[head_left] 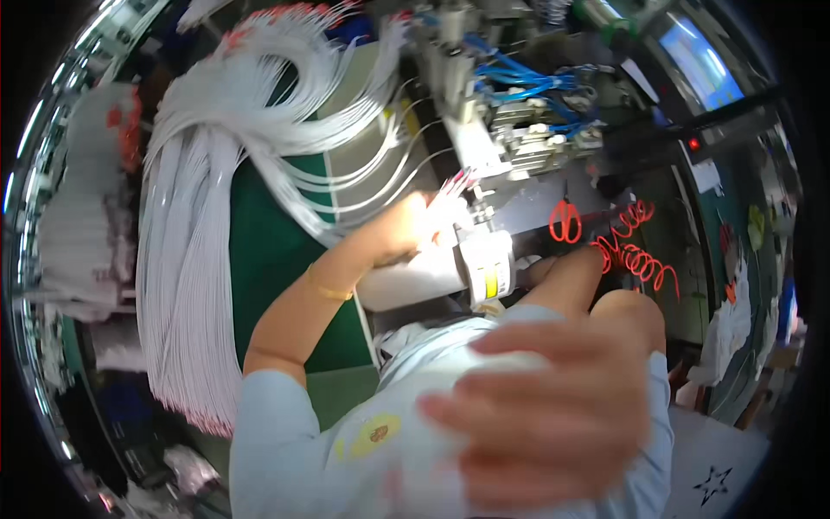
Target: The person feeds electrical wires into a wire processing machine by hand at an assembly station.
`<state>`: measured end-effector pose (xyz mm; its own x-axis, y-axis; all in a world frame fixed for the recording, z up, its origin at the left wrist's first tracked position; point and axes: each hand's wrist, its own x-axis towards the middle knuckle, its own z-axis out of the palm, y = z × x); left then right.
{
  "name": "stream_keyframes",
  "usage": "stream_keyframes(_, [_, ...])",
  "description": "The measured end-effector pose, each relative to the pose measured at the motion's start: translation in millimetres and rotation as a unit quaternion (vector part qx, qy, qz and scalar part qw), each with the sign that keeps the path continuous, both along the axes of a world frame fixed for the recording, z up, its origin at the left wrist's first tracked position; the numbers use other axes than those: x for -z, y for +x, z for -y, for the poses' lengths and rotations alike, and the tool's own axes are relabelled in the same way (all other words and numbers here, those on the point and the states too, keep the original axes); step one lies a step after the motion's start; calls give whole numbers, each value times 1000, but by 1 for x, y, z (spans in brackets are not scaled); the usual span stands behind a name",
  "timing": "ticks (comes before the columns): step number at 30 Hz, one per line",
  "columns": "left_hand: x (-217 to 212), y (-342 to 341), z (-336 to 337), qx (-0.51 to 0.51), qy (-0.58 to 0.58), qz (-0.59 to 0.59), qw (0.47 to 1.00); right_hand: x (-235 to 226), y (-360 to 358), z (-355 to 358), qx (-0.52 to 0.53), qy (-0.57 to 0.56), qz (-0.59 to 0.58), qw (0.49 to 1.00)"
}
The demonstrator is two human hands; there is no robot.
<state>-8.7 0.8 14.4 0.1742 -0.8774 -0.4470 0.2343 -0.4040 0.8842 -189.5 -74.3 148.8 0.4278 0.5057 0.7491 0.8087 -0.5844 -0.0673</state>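
Observation:
My left hand point(405, 227) reaches forward to the machine, its fingers closed around the ends of several thin white wires. Glare from a bright lamp partly washes out the fingertips. Red-tipped wire ends point(456, 183) stick out just past that hand, close to the machine's metal head point(482, 208). Under the wrist lies a white cylindrical housing point(411, 281) with a yellow label at its right end. My right hand point(553, 411) hangs close in front of my body, smeared by motion, its fingers apart and pointing left. Nothing shows in it.
A large bundle of white wires point(186, 259) drapes over the green table point(277, 203) at left. Blue air tubes point(527, 80) run to the machine. Red-handled scissors point(565, 221) and a coiled red hose point(635, 255) are at right. A lit screen point(700, 60) stands far right.

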Motion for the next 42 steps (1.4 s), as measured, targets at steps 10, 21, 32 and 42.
stream_keyframes(10, [-9, -7, 3, 24, 4, 34, 999, 165, 21, 50, 289, 499, -324, 750])
stream_keyframes(21, [-3, -13, 4, -8, -49, 209, 977, 156, 22, 71, 234, 472, -388, 756])
stream_keyframes(32, [-17, -21, 11, -14, -2, 210, 978, 157, 19, 66, 175, 584, -427, 668])
stream_keyframes(42, [-13, -13, 12, -5, 31, 94, 995, 163, 19, 72, 284, 357, -331, 826])
